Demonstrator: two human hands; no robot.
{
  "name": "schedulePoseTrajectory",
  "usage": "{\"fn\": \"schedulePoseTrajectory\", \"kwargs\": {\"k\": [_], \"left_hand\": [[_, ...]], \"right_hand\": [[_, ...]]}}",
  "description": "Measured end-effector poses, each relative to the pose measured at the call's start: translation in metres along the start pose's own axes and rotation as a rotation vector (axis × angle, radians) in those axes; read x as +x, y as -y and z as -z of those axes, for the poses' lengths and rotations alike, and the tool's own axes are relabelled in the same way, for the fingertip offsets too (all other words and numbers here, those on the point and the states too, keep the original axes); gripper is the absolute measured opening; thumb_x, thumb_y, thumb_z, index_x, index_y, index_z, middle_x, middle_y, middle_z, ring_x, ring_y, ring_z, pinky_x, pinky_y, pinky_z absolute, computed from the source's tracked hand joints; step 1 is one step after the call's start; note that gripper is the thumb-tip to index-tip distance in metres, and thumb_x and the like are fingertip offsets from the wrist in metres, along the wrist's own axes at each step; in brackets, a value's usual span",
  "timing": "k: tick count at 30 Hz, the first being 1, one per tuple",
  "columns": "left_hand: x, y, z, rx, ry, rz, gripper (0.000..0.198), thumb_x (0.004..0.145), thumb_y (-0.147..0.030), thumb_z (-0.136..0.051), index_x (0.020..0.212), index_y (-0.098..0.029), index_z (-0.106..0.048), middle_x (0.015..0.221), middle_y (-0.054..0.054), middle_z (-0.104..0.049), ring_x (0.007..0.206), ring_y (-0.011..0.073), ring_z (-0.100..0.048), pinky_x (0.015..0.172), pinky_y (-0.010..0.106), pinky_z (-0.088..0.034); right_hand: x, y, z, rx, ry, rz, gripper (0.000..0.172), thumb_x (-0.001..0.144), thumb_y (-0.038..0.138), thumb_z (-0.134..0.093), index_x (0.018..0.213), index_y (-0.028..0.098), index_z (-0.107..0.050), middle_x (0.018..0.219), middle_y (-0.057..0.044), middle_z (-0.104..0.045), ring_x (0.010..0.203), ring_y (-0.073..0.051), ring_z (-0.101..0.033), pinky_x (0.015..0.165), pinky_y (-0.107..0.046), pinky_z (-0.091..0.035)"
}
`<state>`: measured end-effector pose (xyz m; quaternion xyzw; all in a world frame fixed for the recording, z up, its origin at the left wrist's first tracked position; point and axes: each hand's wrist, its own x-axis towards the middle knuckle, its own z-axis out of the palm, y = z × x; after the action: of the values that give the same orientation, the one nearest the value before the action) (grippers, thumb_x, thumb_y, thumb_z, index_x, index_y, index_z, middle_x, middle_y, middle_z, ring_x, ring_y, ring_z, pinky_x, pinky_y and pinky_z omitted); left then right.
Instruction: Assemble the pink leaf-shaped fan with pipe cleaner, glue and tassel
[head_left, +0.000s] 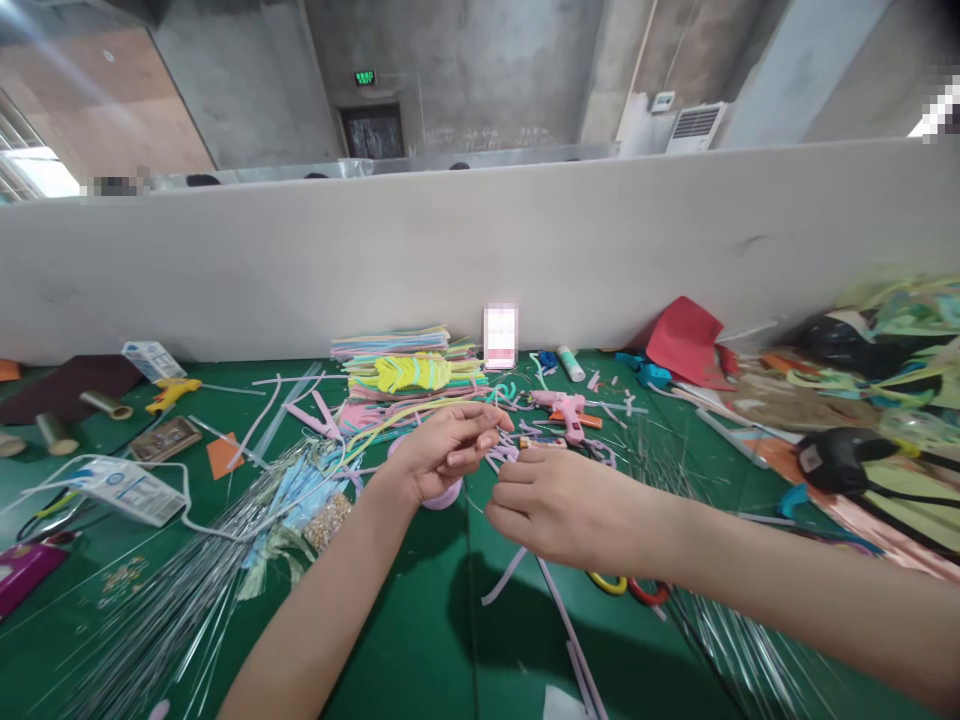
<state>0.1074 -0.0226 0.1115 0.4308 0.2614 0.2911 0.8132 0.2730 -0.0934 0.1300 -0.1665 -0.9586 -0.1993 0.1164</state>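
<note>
My left hand (457, 445) is closed in a pinch above the middle of the table, palm partly turned up. A thin pale wire shows at its fingertips. Close beside it, my right hand (536, 500) is curled with its back to me, so whatever its fingers hold is hidden. A thin line curves near its knuckles. Below the right hand are lilac pipe cleaners (559, 610), running toward the near edge. Behind my left wrist sits a round lilac object (444, 495), partly covered. A pink hot glue gun (566, 412) lies just beyond the right hand.
Bundled coloured pipe cleaners (412, 372) lie at the back, near a bright phone (500, 337) against the white partition (465, 240). Bundles of thin wires (187, 570) spread on the left. Scissors handles (646, 592) show under my right forearm. A yellow glue gun (172, 393) lies far left.
</note>
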Motion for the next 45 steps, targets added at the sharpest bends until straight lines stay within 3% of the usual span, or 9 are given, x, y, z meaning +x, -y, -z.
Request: {"fn": "schedulePoseTrajectory", "kwargs": {"k": [14,21,32,40,42,45], "left_hand": [[0.000,0.003,0.002,-0.028,0.071,0.075,0.012,0.085,-0.021,-0.063,0.081,-0.010,-0.065,0.055,-0.006,-0.049,0.028,-0.0041,-0.024,0.026,0.008,-0.011],[0.000,-0.002,0.002,0.022,0.051,0.071,0.004,0.079,-0.010,-0.062,0.077,-0.009,-0.065,0.053,-0.006,-0.051,0.026,-0.0040,-0.026,0.026,0.008,-0.012],[-0.003,-0.007,0.006,0.024,0.040,0.035,0.008,0.082,-0.015,-0.063,0.078,-0.008,-0.064,0.052,-0.007,-0.049,0.027,-0.0045,-0.024,0.026,0.007,-0.014],[-0.001,-0.004,0.009,0.042,0.044,0.051,0.009,0.081,-0.018,-0.065,0.080,-0.009,-0.064,0.055,-0.007,-0.049,0.027,-0.0036,-0.026,0.025,0.009,-0.012],[0.000,-0.004,0.009,0.013,0.005,0.013,0.010,0.081,-0.019,-0.066,0.079,-0.009,-0.065,0.053,-0.007,-0.049,0.028,-0.0026,-0.029,0.026,0.009,-0.016],[0.001,-0.004,0.007,-0.033,-0.077,-0.081,0.014,0.080,-0.024,-0.070,0.080,-0.011,-0.065,0.056,-0.005,-0.053,0.040,0.0016,-0.048,0.039,0.010,-0.039]], "right_hand": [[-0.004,0.006,0.003,-0.050,0.019,0.037,0.025,0.090,0.006,-0.046,0.068,0.016,-0.053,0.062,0.001,-0.056,0.056,-0.012,-0.047,0.056,-0.029,-0.030],[-0.004,0.009,0.001,-0.032,0.127,0.007,0.021,0.091,0.006,-0.046,0.074,0.016,-0.054,0.069,-0.001,-0.059,0.062,-0.013,-0.050,0.058,-0.030,-0.031],[-0.007,-0.002,0.002,-0.052,0.152,-0.083,0.020,0.087,0.004,-0.051,0.072,0.017,-0.054,0.067,-0.001,-0.059,0.064,-0.015,-0.053,0.060,-0.030,-0.032],[-0.004,-0.001,0.003,-0.007,0.181,-0.036,0.020,0.089,0.006,-0.051,0.074,0.016,-0.059,0.072,-0.003,-0.063,0.064,-0.014,-0.053,0.060,-0.030,-0.034],[-0.005,-0.003,0.001,-0.020,0.148,-0.037,0.020,0.089,0.005,-0.051,0.076,0.016,-0.061,0.073,-0.003,-0.063,0.066,-0.015,-0.054,0.062,-0.030,-0.036],[-0.008,-0.009,-0.003,-0.051,0.062,-0.132,0.016,0.088,0.009,-0.054,0.079,0.016,-0.064,0.078,-0.005,-0.066,0.073,-0.017,-0.057,0.067,-0.032,-0.041]]}}
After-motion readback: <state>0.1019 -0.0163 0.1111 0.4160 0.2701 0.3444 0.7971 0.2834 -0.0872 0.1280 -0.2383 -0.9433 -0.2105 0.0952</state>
